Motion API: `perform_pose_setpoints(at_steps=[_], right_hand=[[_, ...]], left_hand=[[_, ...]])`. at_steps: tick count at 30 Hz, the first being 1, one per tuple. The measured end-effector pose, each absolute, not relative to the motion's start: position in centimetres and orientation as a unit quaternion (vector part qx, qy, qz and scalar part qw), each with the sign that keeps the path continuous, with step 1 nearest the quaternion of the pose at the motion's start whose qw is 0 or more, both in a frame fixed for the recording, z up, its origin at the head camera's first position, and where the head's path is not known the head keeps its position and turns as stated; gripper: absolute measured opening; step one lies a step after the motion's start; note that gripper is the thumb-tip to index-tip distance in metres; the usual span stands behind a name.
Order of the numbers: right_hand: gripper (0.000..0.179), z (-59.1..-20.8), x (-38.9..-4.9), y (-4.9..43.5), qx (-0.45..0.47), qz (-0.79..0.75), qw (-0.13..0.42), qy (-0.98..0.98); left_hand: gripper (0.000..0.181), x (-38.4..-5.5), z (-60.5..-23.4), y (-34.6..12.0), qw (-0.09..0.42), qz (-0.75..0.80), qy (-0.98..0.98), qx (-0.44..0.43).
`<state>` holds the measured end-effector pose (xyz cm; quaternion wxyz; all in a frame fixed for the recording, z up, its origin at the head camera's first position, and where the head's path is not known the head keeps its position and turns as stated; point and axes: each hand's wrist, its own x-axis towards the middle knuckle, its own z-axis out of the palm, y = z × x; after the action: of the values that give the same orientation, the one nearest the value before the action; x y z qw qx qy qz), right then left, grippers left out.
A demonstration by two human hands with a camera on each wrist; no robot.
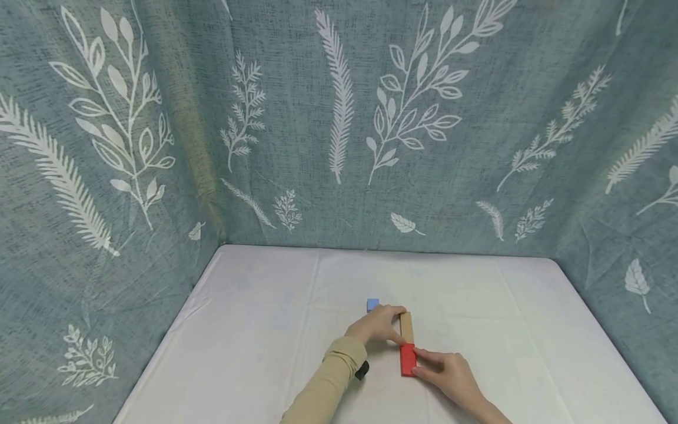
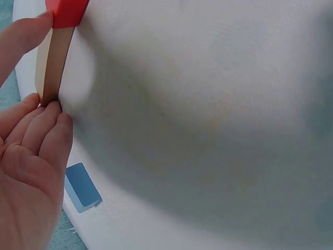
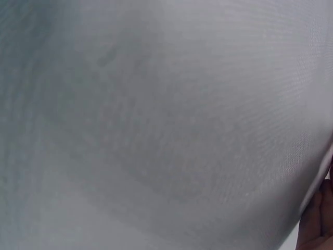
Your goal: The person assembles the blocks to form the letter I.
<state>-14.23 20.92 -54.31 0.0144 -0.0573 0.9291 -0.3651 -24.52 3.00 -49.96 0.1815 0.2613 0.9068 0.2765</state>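
Observation:
A plain wooden block (image 1: 406,327) and a red block (image 1: 408,360) lie end to end in one line on the white tabletop. My left hand (image 1: 377,325) spans the wooden block, fingertips at its far end and thumb where it meets the red one. In the left wrist view, the thumb (image 2: 23,39) rests right at that joint, beside the red block (image 2: 66,11). From the right side, my right hand (image 1: 450,374) holds the red block between thumb and index finger. Only a sliver of the right hand (image 3: 317,216) shows in the right wrist view.
A small blue block (image 1: 373,304) sits just behind the left hand. The white-covered table (image 1: 254,330) reaches back to a green curtain (image 1: 296,118) with white leaf prints, which also closes both sides.

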Motion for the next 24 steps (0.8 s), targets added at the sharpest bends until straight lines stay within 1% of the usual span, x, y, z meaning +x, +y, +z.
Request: perform_pose_setpoints(at_steps=[9, 24], right_hand=[[0.046, -54.50, -14.14, 20.89, -0.049, -0.364, 0.012, 0.930], [0.045, -54.46, -14.22, 20.87, -0.048, -0.359, 0.006, 0.932]], left_hand=[[0.067, -24.68, -50.06, 3.15, 0.178, 0.252, 0.914, 0.264], [0.067, -24.71, -50.45, 2.69, 0.194, 0.311, 0.896, 0.251]])
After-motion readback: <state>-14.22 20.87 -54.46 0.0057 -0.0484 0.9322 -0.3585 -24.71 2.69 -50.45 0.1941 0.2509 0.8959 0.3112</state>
